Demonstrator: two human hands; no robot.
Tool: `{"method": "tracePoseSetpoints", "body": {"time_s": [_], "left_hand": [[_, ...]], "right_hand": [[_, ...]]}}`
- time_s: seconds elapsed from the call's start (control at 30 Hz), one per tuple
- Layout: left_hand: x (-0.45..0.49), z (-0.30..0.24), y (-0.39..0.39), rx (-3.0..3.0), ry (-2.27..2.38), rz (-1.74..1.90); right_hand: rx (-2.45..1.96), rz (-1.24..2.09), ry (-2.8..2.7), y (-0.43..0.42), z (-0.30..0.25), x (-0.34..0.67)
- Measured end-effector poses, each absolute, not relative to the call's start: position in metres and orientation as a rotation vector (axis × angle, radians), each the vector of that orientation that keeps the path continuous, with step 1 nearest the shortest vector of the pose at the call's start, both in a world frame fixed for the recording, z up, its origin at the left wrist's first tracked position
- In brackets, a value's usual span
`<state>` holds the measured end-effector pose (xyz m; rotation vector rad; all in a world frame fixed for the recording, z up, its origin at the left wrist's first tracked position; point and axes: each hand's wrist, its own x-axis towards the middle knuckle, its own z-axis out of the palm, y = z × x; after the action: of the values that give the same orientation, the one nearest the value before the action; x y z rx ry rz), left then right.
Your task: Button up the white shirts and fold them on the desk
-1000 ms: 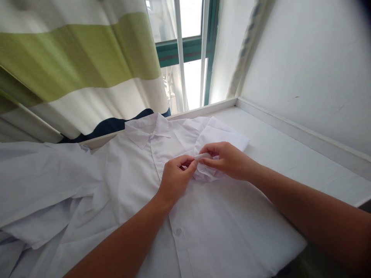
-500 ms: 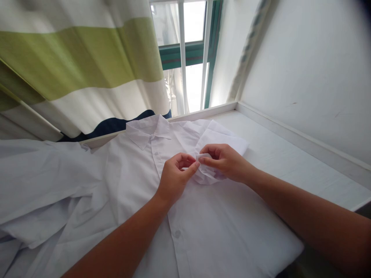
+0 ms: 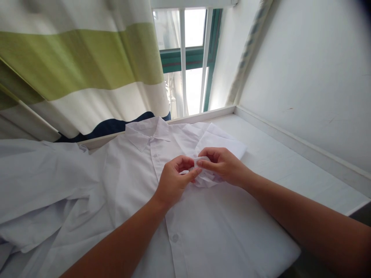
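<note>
A white collared shirt (image 3: 139, 166) lies front up, its collar toward the window and its button placket running down the middle. One sleeve is folded across the chest, and its cuff (image 3: 202, 158) is bunched up between my hands. My right hand (image 3: 220, 164) pinches the cuff edge between thumb and fingers. From the other side my left hand (image 3: 176, 175) grips the same cuff, thumb and fingertips closed at its edge. My fingers hide part of the cuff, so I cannot see whether a button is there.
More white cloth (image 3: 34, 185) lies at the left. Under the shirt is a white surface (image 3: 278, 162) with a raised rim (image 3: 304, 143) along the wall. A striped curtain (image 3: 87, 65) hangs at the back left, beside a barred window (image 3: 188, 61).
Both hands have shifted slightly left and down in view with the cuff. My left thumb has slid lower along the cuff edge. The camera view has tilted a little.
</note>
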<state>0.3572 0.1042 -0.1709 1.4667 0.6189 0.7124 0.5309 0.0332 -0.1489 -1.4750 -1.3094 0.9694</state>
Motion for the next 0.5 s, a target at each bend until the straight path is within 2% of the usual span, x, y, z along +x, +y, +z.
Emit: {"method": "tracePoseSetpoints", "body": {"time_s": [0.5], "left_hand": [[0.359, -0.173, 0.107, 1.464, 0.577, 0.596]], "right_hand": [[-1.507, 1.031, -1.420, 0.033, -0.150, 0.538]]}}
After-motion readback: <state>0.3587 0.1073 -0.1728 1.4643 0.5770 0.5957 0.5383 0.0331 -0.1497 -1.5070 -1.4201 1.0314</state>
